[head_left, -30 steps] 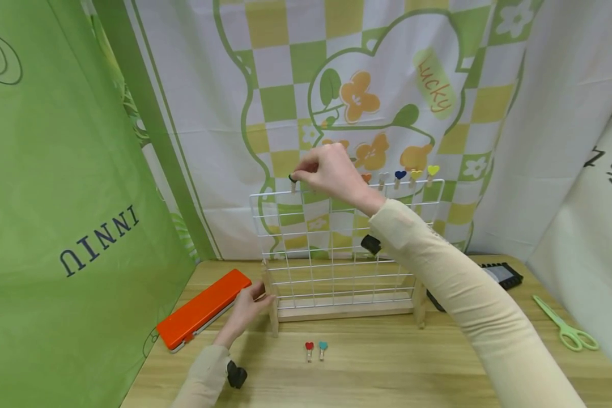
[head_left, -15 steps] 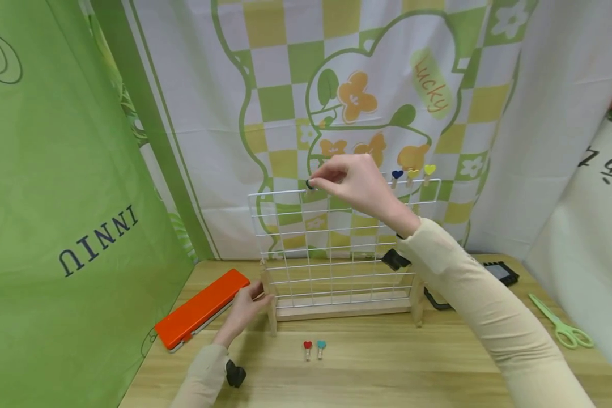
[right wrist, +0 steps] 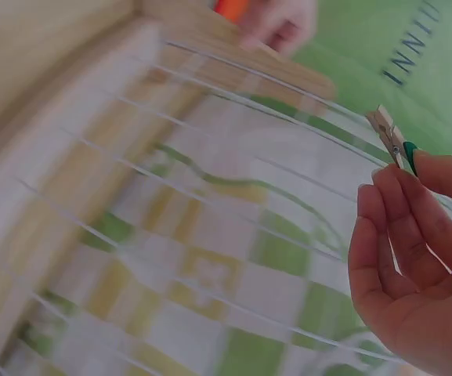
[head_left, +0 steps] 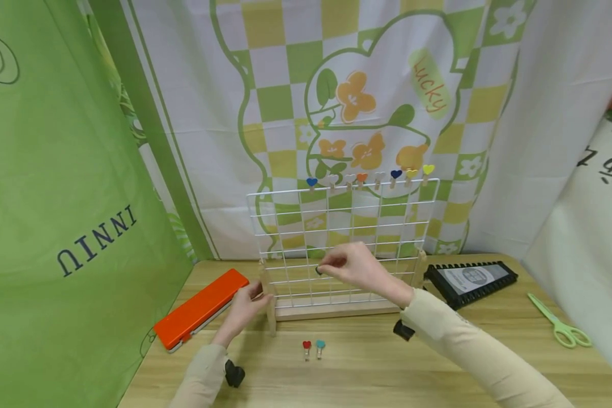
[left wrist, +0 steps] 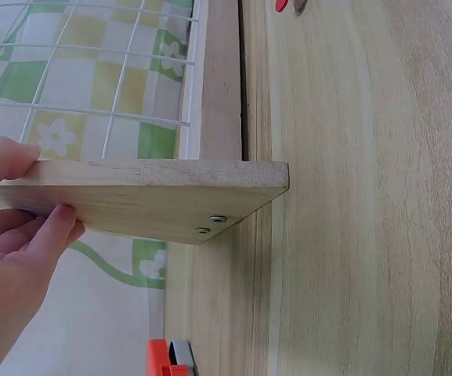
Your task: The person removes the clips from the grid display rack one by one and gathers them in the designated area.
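Note:
My left hand (head_left: 245, 309) grips the wooden side post (left wrist: 155, 200) of a white wire grid rack, thumb on its edge and fingers against its outer face. Between thumb and fingertips, my right hand (head_left: 357, 269) pinches a small wooden clothespin (right wrist: 388, 135) with a dark green heart, in front of the lower grid. Along the rack's top wire stands a row of heart clothespins, from a blue one (head_left: 311, 182) at the left to a yellow one (head_left: 428, 169) at the right. A red-heart clothespin (head_left: 306, 345) and a teal-heart clothespin (head_left: 320, 345) lie on the table before the rack.
An orange-red case (head_left: 201, 309) lies left of the rack, beside my left hand. At the right are a black-edged object with a grey panel (head_left: 471, 280) and light green scissors (head_left: 561, 323). A patterned curtain (head_left: 194, 113) hangs behind the rack.
My right hand has come down from the rack's top wire to the lower grid, still pinching the green-heart clothespin, uncovering the row of clothespins. My left hand has stayed on the post.

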A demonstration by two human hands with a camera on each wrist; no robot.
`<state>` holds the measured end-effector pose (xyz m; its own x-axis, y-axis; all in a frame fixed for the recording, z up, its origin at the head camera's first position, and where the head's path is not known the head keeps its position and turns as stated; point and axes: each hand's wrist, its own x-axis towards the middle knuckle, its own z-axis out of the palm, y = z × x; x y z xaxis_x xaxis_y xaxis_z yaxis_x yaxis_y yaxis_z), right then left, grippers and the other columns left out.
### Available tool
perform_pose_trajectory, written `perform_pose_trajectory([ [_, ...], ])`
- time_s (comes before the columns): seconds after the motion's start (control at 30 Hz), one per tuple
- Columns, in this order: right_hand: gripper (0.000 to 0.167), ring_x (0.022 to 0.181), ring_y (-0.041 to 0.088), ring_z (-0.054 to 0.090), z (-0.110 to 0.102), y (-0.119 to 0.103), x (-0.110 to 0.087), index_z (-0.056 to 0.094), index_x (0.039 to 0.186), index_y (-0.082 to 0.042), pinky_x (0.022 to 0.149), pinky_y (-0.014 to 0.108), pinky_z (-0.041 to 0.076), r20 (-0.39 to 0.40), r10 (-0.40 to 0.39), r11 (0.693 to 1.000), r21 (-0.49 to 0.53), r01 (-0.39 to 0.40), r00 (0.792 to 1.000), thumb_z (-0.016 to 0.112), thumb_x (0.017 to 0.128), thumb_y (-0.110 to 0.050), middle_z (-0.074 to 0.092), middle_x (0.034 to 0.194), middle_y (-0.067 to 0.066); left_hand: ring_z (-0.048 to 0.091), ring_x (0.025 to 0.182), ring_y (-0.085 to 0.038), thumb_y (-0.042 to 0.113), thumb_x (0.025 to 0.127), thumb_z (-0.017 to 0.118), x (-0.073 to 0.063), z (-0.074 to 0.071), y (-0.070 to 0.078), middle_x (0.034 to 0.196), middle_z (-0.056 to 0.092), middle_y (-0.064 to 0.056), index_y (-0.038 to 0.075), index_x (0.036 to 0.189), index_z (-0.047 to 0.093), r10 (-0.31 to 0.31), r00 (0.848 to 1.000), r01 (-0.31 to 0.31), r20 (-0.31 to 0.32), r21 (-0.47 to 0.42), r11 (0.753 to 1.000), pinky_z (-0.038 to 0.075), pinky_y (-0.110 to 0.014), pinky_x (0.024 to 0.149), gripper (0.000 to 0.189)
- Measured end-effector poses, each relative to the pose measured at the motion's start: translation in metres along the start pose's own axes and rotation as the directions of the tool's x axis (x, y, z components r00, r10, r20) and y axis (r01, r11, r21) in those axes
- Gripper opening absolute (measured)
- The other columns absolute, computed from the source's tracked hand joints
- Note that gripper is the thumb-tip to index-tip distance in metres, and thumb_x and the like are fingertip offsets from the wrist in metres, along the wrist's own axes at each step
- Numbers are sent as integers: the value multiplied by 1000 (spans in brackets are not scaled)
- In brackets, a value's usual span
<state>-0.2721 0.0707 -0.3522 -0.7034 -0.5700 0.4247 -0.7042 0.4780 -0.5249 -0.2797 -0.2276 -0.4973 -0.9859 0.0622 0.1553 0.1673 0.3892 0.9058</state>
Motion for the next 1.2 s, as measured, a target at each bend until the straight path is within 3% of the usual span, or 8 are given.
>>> perform_pose_trajectory([
  [0.2,11,54,-7,50,53,37,-34,78,85,-6,49,12,46,106,66,996,46,-71,992,71,90,-14,75,74,4,59,125,-43,6,92,68,0,0,1,128,64,-28,-10,129,60,11,1000,-11,5,-8,1000,54,-49,102,41],
  [0.53,13,61,-3,57,101,70,-73,77,83,-5,55,13,49,209,162,976,113,-188,964,73,89,-16,75,75,5,58,125,-43,4,92,67,0,0,1,128,64,-28,-10,127,60,17,1000,-17,4,-6,1000,54,-49,102,38],
  [0.87,10,65,1,60,121,84,-86,77,83,-8,63,17,54,289,278,942,107,-319,916,74,87,-16,76,79,4,60,124,-42,5,92,69,0,0,1,126,66,-27,-7,124,63,15,1000,-15,-3,-8,1000,54,-49,102,35],
  [1.2,12,67,8,64,120,82,-85,77,87,-3,62,19,56,304,261,950,86,-299,916,73,88,-14,77,82,9,57,127,-43,2,91,67,-1,2,2,131,62,-30,-10,131,58,13,1000,-13,-20,-23,1000,50,-53,106,42],
])
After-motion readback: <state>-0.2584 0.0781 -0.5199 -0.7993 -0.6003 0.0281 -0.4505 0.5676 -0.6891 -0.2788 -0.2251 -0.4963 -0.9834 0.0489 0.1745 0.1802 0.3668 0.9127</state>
